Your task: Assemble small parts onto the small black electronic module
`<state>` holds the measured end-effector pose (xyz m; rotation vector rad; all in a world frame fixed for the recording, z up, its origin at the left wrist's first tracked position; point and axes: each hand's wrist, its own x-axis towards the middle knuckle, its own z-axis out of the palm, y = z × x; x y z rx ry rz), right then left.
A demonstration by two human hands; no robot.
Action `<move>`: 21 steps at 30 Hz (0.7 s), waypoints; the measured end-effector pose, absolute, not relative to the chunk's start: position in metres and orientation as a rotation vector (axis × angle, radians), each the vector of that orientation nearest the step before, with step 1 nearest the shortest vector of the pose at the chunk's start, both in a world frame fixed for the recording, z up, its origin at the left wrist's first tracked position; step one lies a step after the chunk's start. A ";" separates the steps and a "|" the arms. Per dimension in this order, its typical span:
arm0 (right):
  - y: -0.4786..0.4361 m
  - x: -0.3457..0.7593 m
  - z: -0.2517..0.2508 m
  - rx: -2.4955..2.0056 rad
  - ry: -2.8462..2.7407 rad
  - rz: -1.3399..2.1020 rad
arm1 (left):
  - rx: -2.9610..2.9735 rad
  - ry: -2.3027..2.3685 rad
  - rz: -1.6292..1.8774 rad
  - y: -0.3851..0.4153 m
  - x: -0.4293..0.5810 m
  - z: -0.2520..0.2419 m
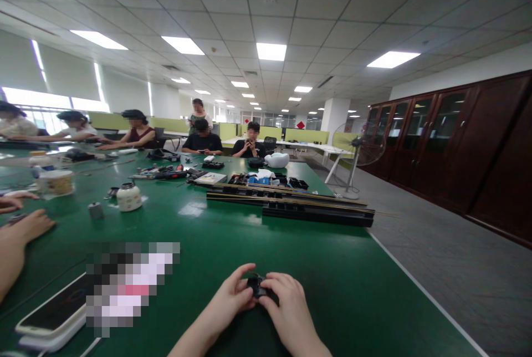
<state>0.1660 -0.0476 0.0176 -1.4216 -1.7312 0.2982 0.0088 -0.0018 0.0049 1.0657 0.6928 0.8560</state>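
Low in the middle of the view, my left hand (231, 296) and my right hand (286, 304) meet over the green table (332, 279). Both pinch one small black part (256, 285) between fingers and thumbs, just above the tabletop. The part is mostly covered by my fingers, so its shape is unclear. My forearms come in from the bottom edge.
Long black rails (291, 204) lie across the table beyond my hands. A phone (54, 312) and a blurred patch lie at the left, a white jar (128, 197) further back. Another person's hand (22, 229) rests at the left edge. Several people sit at the far end. A fan (359, 152) stands on the floor at the right.
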 end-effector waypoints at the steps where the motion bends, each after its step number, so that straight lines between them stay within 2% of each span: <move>1: -0.047 0.166 0.017 -1.425 -1.732 0.302 | 1.060 0.700 0.854 -0.001 0.009 0.004; 16: -0.047 0.169 0.017 -1.362 -1.560 0.668 | 0.980 0.665 0.913 0.002 0.005 -0.004; 21: -0.044 0.172 0.011 -1.374 -1.544 0.712 | 1.133 0.757 0.941 0.004 0.003 -0.002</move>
